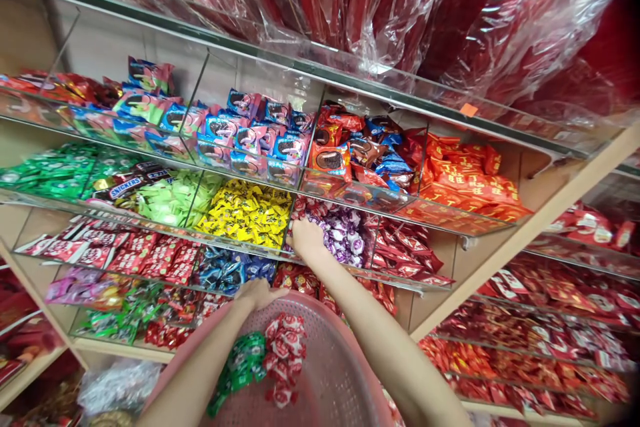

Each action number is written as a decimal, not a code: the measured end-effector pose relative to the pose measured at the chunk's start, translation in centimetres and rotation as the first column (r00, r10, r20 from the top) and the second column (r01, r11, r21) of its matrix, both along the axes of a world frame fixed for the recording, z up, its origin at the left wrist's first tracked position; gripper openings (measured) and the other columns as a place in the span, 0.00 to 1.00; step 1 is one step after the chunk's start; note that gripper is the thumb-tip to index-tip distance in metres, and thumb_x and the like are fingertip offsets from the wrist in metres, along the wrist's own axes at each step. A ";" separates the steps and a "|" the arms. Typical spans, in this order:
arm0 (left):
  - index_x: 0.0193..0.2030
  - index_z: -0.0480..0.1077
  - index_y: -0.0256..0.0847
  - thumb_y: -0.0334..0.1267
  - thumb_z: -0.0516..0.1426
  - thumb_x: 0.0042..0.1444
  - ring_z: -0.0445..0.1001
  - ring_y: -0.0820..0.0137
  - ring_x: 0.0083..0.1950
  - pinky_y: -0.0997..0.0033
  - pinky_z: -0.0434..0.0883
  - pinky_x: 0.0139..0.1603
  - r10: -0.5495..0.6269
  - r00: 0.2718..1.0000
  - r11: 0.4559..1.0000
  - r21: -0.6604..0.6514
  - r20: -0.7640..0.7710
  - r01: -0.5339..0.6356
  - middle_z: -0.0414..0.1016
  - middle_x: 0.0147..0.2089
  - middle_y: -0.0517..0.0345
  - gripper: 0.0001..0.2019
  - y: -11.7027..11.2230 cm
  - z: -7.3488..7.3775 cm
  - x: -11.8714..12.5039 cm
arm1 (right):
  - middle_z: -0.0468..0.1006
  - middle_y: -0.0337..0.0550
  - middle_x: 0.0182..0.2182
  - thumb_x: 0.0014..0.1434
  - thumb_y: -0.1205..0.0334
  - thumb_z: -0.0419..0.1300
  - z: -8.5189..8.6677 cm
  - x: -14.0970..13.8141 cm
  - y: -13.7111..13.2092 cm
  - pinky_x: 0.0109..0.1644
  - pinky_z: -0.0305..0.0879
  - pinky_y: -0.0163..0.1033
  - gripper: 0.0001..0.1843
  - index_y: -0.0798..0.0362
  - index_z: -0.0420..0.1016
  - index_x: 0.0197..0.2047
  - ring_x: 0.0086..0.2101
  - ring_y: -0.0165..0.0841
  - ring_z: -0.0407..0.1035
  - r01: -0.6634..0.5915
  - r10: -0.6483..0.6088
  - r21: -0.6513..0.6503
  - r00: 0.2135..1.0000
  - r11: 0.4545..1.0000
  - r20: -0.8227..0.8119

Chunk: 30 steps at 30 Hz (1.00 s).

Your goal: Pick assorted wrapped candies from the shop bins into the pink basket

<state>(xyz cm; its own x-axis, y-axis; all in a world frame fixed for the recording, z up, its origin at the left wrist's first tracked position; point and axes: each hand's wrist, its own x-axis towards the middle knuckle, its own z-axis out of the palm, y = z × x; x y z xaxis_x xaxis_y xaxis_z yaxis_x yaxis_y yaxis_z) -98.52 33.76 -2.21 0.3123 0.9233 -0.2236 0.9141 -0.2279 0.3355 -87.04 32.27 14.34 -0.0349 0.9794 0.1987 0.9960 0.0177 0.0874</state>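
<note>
Right hand: in it went, your right hand, over the shelf's front beside the purple-and-white sweets; its fingers faced away, so I couldn't tell whether they were spread or closed on anything.
Left hand: firm work there, your left hand curled over the far rim of the pink basket, thumb along the edge.
Basket: right below the shelves it sat, green-wrapped sweets and red-and-white sweets side by side inside.
Purple heap: loose and slippery-looking, so a small, gentle handful seemed the safer choice.
Yellow neighbours: the yellow packets lay close on the left; straying fingers could have caught those too.
Clear panel: the clear front panel called for a lifted wrist.
Steadiness: a level basket, held close beneath, looked best for catching any dropped pieces.
</note>
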 end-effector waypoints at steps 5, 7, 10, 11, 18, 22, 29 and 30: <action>0.38 0.75 0.37 0.70 0.39 0.41 0.71 0.51 0.49 0.59 0.67 0.46 -0.004 1.000 1.000 -0.003 0.005 0.004 0.74 0.46 0.38 0.41 0.0 0.2 0.0 | 0.74 0.52 0.38 0.55 0.61 0.53 0.3 0.2 -0.2 0.39 0.63 0.38 0.13 0.57 0.71 0.41 0.39 0.38 0.70 0.011 -0.010 0.054 0.999 0.998 -0.033; 0.37 0.75 0.37 0.70 0.39 0.41 0.71 0.51 0.48 0.59 0.67 0.46 -0.003 1.000 1.000 -0.004 0.005 0.003 0.74 0.46 0.38 0.41 0.0 0.2 0.0 | 0.74 0.51 0.38 0.55 0.59 0.52 0.9 0.6 -1.1 0.38 0.63 0.38 0.14 0.57 0.70 0.42 0.39 0.38 0.70 0.007 -0.003 0.076 0.998 0.997 -0.057; 0.36 0.75 0.37 0.71 0.39 0.41 0.71 0.52 0.48 0.59 0.67 0.46 -0.002 1.000 1.000 0.000 -0.002 0.002 0.75 0.45 0.39 0.41 0.0 0.2 0.1 | 0.74 0.48 0.37 0.57 0.56 0.51 1.9 1.8 -3.6 0.37 0.61 0.37 0.15 0.56 0.68 0.42 0.38 0.36 0.69 -0.014 0.036 0.164 0.991 0.986 -0.131; 0.37 0.75 0.37 0.71 0.39 0.40 0.71 0.52 0.48 0.60 0.67 0.46 -0.002 1.000 1.000 -0.001 -0.003 0.002 0.75 0.45 0.39 0.41 0.0 0.2 0.1 | 0.74 0.47 0.36 0.57 0.55 0.50 2.0 2.2 -4.8 0.37 0.60 0.36 0.15 0.55 0.67 0.42 0.37 0.36 0.69 -0.035 0.068 0.198 0.984 0.979 -0.165; 0.40 0.74 0.36 0.73 0.38 0.37 0.71 0.52 0.49 0.63 0.67 0.44 0.021 1.000 1.000 -0.008 -0.006 -0.021 0.74 0.46 0.38 0.45 -0.1 0.3 0.2 | 0.75 0.42 0.32 0.54 0.60 0.52 -7.5 4.9 -12.7 0.31 0.57 0.34 0.08 0.52 0.67 0.37 0.31 0.33 0.69 -0.130 0.099 -0.083 0.948 0.988 -0.303; 0.38 0.75 0.37 0.73 0.39 0.38 0.72 0.52 0.48 0.61 0.67 0.45 0.020 1.000 1.000 -0.004 0.001 -0.020 0.75 0.45 0.39 0.43 -0.2 0.3 0.1 | 0.76 0.52 0.35 0.49 0.65 0.55 -15.5 5.9 -15.0 0.34 0.61 0.38 0.19 0.57 0.66 0.47 0.36 0.42 0.71 -0.013 -0.056 -0.368 0.983 0.930 -0.176; 0.39 0.74 0.37 0.72 0.40 0.39 0.72 0.52 0.48 0.61 0.67 0.45 0.032 0.999 0.999 0.003 0.004 -0.032 0.75 0.45 0.39 0.42 -0.1 0.0 0.0 | 0.76 0.57 0.37 0.46 0.71 0.57 -19.6 6.1 -14.8 0.37 0.67 0.44 0.35 0.62 0.54 0.59 0.38 0.46 0.72 0.031 -0.053 -0.420 0.998 0.907 -0.041; 0.39 0.74 0.38 0.71 0.40 0.39 0.71 0.52 0.48 0.61 0.67 0.45 0.031 1.000 1.000 0.000 0.004 -0.031 0.75 0.46 0.40 0.41 -0.1 0.0 0.0 | 0.77 0.57 0.37 0.47 0.72 0.56 -20.1 5.9 -14.7 0.37 0.67 0.44 0.35 0.61 0.54 0.59 0.38 0.45 0.72 0.034 -0.046 -0.410 0.999 0.911 -0.018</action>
